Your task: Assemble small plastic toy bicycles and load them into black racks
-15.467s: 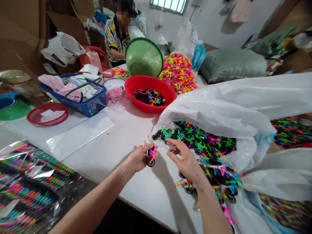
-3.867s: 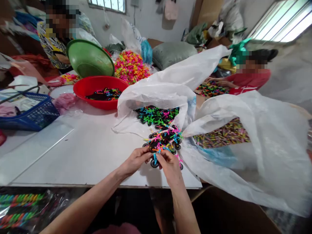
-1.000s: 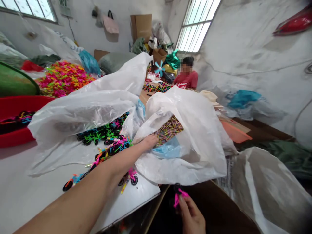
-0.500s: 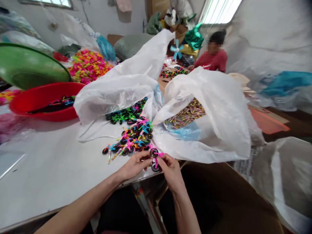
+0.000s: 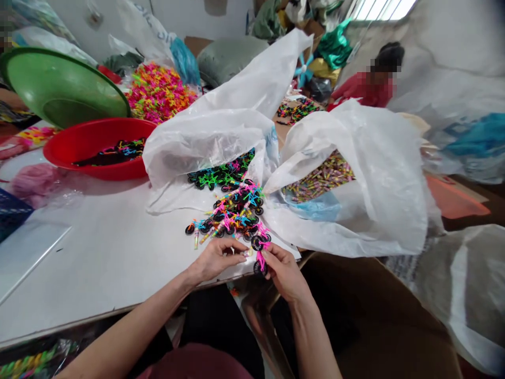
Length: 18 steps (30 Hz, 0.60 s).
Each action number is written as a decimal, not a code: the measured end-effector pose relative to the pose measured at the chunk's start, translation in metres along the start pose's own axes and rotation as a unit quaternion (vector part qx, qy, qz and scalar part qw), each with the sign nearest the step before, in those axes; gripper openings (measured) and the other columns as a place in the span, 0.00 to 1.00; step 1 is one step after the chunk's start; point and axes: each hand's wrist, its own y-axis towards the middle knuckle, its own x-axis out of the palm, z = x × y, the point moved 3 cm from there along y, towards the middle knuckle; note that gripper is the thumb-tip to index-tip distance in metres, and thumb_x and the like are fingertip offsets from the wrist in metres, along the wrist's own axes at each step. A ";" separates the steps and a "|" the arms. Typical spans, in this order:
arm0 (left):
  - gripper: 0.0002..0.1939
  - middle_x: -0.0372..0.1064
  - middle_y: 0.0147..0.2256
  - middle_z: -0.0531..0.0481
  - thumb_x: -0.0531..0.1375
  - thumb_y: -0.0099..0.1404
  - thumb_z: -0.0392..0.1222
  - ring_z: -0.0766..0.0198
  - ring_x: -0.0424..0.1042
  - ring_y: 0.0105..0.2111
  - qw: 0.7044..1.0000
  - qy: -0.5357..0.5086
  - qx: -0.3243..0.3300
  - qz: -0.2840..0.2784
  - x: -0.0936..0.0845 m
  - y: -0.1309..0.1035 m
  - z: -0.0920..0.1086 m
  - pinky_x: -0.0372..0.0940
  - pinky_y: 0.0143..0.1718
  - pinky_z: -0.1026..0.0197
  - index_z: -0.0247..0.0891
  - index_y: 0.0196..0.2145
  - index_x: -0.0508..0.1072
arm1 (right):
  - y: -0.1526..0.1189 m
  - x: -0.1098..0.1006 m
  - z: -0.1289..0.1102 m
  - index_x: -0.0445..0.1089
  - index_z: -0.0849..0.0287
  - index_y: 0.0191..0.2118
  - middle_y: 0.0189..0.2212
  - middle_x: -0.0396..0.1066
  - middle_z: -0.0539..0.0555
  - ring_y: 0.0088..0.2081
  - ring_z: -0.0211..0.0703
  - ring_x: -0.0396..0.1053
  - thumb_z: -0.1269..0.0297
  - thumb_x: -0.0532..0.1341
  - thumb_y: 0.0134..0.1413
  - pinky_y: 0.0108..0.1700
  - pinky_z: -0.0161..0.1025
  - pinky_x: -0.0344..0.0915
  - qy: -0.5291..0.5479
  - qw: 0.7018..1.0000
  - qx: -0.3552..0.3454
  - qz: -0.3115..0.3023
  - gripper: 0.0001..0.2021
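Note:
My right hand (image 5: pixel 287 271) pinches a pink toy bicycle (image 5: pixel 261 259) with black spoked wheels, held upright at the table's front edge. Just left of it, the thumb and fingers of my left hand (image 5: pixel 218 261) close on a small clear tube (image 5: pixel 247 253) with pale yellowish contents. The tube's tip points toward the bicycle, with a narrow gap between them. Beyond both hands lies a pile of toy bicycles (image 5: pixel 236 210) in pink, blue and orange, mixed with similar small tubes.
Behind the pile stand two white plastic bags, one with green-and-black bicycles (image 5: pixel 221 175), the other with many small tubes (image 5: pixel 321 179). A red basin (image 5: pixel 94 171) and a green basin (image 5: pixel 67 97) are at left. A person in red (image 5: pixel 365 89) sits at the back right.
My left hand has drawn slightly away from the bicycle, and the small tube now shows in its fingers. The right hand keeps hold of the bicycle. The camera view has turned a little left.

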 end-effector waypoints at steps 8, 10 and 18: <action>0.07 0.71 0.30 0.47 0.61 0.58 0.44 0.61 0.67 0.33 0.990 0.115 0.071 0.050 0.011 -0.013 -0.001 0.60 0.38 0.61 0.40 0.32 0.76 | 0.000 0.005 0.027 0.63 0.59 0.23 0.16 0.57 0.43 0.17 0.30 0.51 0.52 0.63 0.43 0.19 0.30 0.50 -0.005 0.998 0.021 0.051 0.16; 0.06 0.72 0.31 0.46 0.60 0.59 0.43 0.60 0.68 0.34 0.983 0.148 0.072 0.086 0.012 -0.018 -0.006 0.60 0.39 0.60 0.40 0.32 0.75 | 0.001 0.007 0.028 0.63 0.59 0.22 0.16 0.58 0.44 0.19 0.31 0.53 0.55 0.62 0.46 0.22 0.30 0.52 -0.091 0.991 -0.036 0.091 0.14; 0.09 0.72 0.30 0.52 0.61 0.56 0.48 0.64 0.68 0.30 0.932 0.279 0.084 0.217 -0.044 -0.024 0.011 0.63 0.34 0.64 0.40 0.31 0.74 | 0.005 0.054 0.009 0.70 0.57 0.34 0.26 0.67 0.48 0.27 0.35 0.63 0.58 0.59 0.49 0.30 0.32 0.62 -0.081 0.989 -0.106 0.060 0.09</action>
